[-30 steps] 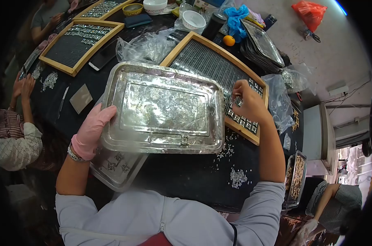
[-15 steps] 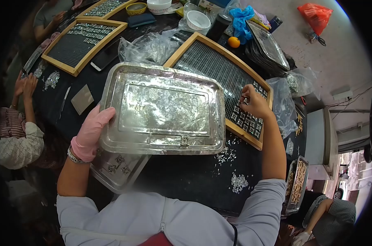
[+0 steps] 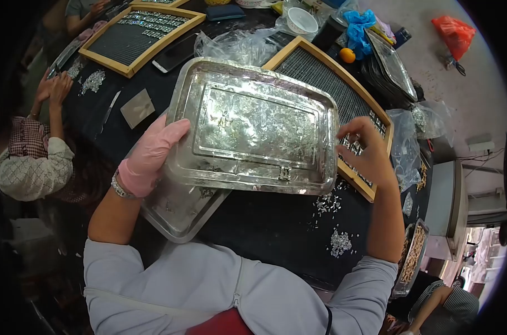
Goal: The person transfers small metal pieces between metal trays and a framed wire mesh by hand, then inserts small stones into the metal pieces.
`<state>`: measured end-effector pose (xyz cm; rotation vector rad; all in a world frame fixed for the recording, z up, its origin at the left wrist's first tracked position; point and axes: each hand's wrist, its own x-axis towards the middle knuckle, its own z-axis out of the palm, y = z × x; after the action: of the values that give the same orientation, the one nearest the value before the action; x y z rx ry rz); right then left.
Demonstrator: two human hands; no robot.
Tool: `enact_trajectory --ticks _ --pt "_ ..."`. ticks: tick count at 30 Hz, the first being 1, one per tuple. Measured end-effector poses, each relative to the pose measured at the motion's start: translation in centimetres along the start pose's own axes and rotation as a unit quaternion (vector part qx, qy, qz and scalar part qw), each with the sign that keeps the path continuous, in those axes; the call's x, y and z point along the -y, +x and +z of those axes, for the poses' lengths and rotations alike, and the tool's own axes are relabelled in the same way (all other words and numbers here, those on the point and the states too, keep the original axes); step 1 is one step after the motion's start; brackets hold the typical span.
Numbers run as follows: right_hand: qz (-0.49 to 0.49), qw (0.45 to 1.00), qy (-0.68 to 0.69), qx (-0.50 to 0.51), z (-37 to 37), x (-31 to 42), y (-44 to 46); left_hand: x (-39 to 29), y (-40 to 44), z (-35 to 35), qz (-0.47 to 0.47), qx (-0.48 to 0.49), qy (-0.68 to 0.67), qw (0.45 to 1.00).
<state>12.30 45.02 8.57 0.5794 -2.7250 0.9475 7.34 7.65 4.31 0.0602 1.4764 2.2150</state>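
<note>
My left hand [image 3: 154, 156], in a pink glove, grips the left edge of a shiny metal tray [image 3: 253, 125] held up over the table. One small square piece [image 3: 285, 173] lies near the tray's lower right edge. My right hand [image 3: 368, 151] is bare and hovers just right of the tray, fingers curved and apart, with nothing visible in them. Behind and below that hand is a wooden-framed mesh [image 3: 326, 75] bearing rows of small square pieces, partly hidden by hand and tray. A second tray [image 3: 178, 209] lies below the first.
Loose shiny bits [image 3: 340, 243] lie on the black table [image 3: 259, 226]. At the left are a knife [image 3: 111, 109], a square plate [image 3: 137, 108], a phone [image 3: 175, 56] and another framed mesh [image 3: 125, 42]. An orange [image 3: 347, 55] is at the back. Co-workers' hands [image 3: 55, 86] are far left.
My right hand has drawn back from the framed mesh towards the tray, and its fingers have spread. The camera view has shifted, so the scene sits differently in it.
</note>
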Motion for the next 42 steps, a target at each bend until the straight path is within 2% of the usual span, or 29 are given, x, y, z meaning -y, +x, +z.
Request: enact_trajectory --ticks 2,5,8,18,23,36,42 --pt "0.016 0.997 -0.007 0.071 0.9 3.5 0.0 -0.3 -0.2 -0.1 -0.004 0.024 0.007 1.0" --pt "-0.042 0.988 -0.027 0.145 1.9 4.8 0.3 -0.4 -0.4 -0.2 -0.007 0.039 0.012 0.999" --pt "-0.066 0.981 -0.02 0.179 2.8 5.6 0.5 -0.2 -0.5 -0.3 0.002 0.028 0.015 0.999" --pt "-0.036 0.98 -0.052 0.186 4.9 7.3 1.1 0.3 -0.8 -1.3 0.034 0.058 0.029 0.997" --pt "-0.057 0.982 -0.084 0.161 5.0 7.4 1.3 0.1 -1.0 -0.7 0.025 0.063 0.005 0.998" --pt "-0.024 0.982 -0.116 0.148 4.3 6.4 1.1 0.2 -1.1 0.0 0.008 0.051 -0.011 0.999" --pt "-0.013 0.981 -0.126 0.146 4.8 6.1 1.1 0.3 -1.0 0.4 0.001 0.075 -0.005 0.997"
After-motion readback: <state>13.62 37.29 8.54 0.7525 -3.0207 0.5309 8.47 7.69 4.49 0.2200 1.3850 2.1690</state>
